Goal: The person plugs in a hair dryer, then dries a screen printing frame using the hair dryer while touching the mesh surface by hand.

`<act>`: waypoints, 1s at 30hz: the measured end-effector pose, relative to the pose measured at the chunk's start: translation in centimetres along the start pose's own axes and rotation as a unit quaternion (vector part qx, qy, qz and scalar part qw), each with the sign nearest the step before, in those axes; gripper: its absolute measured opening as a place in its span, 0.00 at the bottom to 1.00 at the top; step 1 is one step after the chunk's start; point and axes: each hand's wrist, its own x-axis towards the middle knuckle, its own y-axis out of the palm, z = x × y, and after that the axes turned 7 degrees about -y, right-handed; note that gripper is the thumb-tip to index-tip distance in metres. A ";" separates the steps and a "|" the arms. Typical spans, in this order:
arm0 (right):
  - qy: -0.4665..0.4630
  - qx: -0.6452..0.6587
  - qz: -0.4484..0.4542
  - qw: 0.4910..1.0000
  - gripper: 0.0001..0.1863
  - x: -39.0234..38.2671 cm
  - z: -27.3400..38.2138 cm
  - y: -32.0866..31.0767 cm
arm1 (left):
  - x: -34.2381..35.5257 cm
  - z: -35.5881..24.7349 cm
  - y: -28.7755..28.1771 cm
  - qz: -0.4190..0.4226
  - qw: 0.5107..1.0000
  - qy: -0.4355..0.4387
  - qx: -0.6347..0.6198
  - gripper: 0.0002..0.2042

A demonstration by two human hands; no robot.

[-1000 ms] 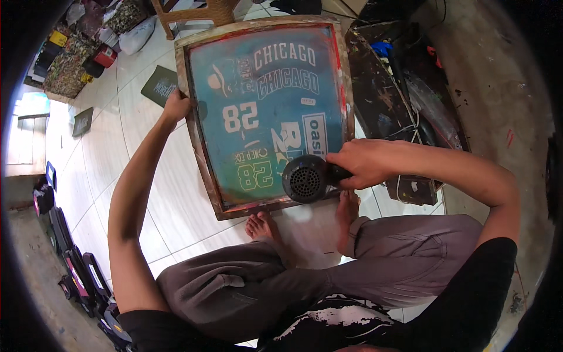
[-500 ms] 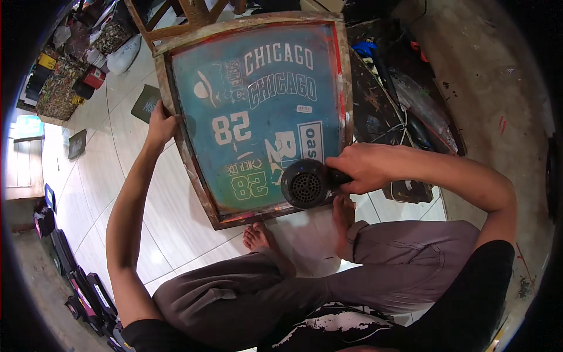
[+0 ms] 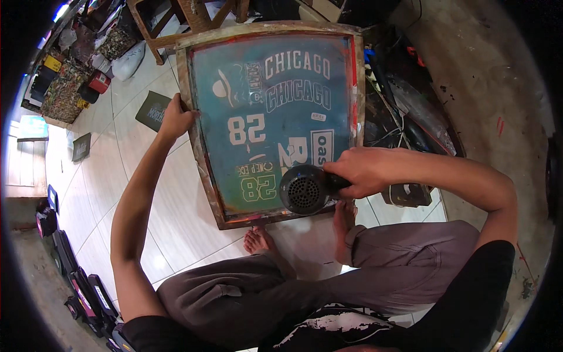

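A wooden-framed screen printing screen (image 3: 211,141) stands before me, its blue-green mesh marked with pale lettering and number designs. My left hand (image 3: 177,117) is closed round the left side of its frame. In my right hand (image 3: 359,170) is the handle of a black hair dryer (image 3: 304,190), its round vented back facing up at me. The dryer hangs over the lower right part of the mesh and covers some of the design there. Its nozzle is hidden beneath the body.
My bare feet (image 3: 259,240) rest on pale floor tiles just below the frame. A wooden chair (image 3: 193,20) stands beyond it. Dark clutter with cords (image 3: 404,117) lies to the right. Small dark green patches (image 3: 153,110) lie on the left, near piled boxes (image 3: 67,97).
The screen has shifted right and slightly down and become more upright, my left hand moving with it. The hair dryer has barely moved, so it now covers more of the lower right design.
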 end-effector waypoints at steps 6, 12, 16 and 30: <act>0.000 0.076 -0.005 0.997 0.24 -1.6 0.2 -0.7 | -0.6 1.1 -0.2 0.016 0.997 0.023 -0.072 0.27; -0.041 0.160 -0.053 0.985 0.22 -0.6 -0.8 0.4 | -5.1 -1.5 1.3 -0.288 0.920 0.182 0.191 0.31; -0.061 0.170 -0.067 0.981 0.23 -1.0 -1.7 0.2 | -14.5 -3.5 4.0 0.013 0.904 0.364 0.223 0.29; -0.128 0.191 -0.033 0.973 0.21 1.6 -2.0 -0.4 | -29.9 0.0 20.3 0.169 0.884 -0.196 0.390 0.51</act>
